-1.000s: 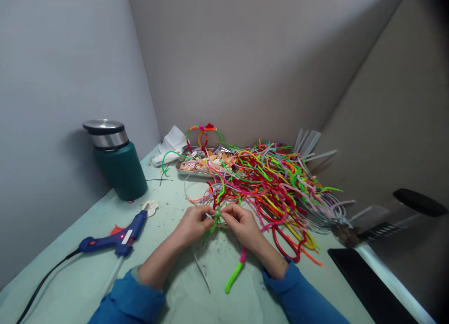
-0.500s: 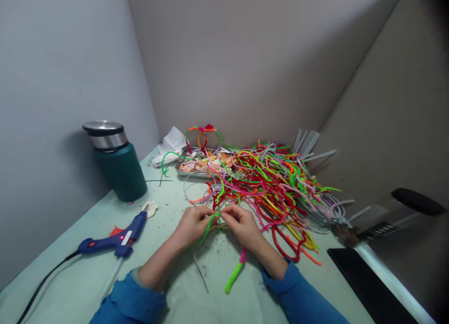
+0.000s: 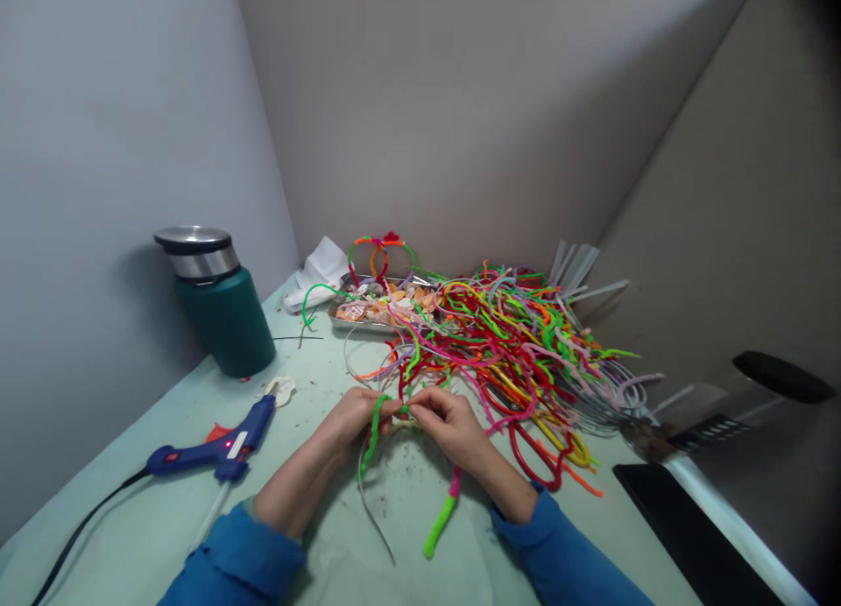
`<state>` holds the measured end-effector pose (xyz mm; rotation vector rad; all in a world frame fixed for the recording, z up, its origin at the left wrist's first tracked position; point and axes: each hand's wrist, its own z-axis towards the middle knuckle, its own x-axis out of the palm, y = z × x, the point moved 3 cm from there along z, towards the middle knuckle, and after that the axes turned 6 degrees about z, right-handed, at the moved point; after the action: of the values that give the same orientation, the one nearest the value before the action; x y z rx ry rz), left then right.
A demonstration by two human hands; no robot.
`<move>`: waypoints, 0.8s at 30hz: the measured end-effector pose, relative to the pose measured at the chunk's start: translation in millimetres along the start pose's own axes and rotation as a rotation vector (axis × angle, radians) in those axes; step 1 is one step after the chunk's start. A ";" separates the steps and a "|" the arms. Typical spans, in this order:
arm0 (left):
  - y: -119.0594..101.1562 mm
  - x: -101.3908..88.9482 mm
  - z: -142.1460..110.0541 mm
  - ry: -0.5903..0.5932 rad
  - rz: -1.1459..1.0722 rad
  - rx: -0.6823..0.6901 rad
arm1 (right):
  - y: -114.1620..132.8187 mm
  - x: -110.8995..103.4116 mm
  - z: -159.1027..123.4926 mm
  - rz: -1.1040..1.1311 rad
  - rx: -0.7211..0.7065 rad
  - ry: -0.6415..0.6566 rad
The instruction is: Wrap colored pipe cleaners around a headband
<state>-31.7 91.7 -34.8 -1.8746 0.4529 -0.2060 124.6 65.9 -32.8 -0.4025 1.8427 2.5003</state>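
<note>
1. The green fuzzy stem's loose end has swung leftward, draping across the left hand; winding seems unfinished.
2. Both hands pinch the stem, the right hand close beside the left, its gripped section between their fingertips.
3. White wire trails below the left hand.

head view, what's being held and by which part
The bare left hand and bare right hand pinch a fuzzy bright-green strand by a short stretch between their fingertips; how near an end, I can't tell.
</note>
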 end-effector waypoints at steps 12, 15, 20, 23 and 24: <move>-8.0 7.9 -5.8 -0.001 -0.094 -0.090 | -0.5 0.3 0.2 0.032 0.003 -0.019; -5.9 6.3 -3.2 0.034 -0.132 -0.095 | -0.4 0.7 0.1 0.028 -0.003 -0.023; -7.1 3.6 -0.8 0.051 -0.109 -0.037 | -0.3 0.1 0.2 0.016 0.000 -0.027; -7.6 1.8 0.3 -0.056 0.046 0.017 | -1.5 -0.4 1.2 0.028 0.012 -0.041; -6.9 0.7 1.0 -0.115 0.094 0.027 | -2.2 -0.6 1.7 0.038 0.018 -0.049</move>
<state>-29.3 94.3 -28.8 -1.8235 0.4557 -0.0414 125.3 68.3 -34.3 -0.3048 1.8712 2.4920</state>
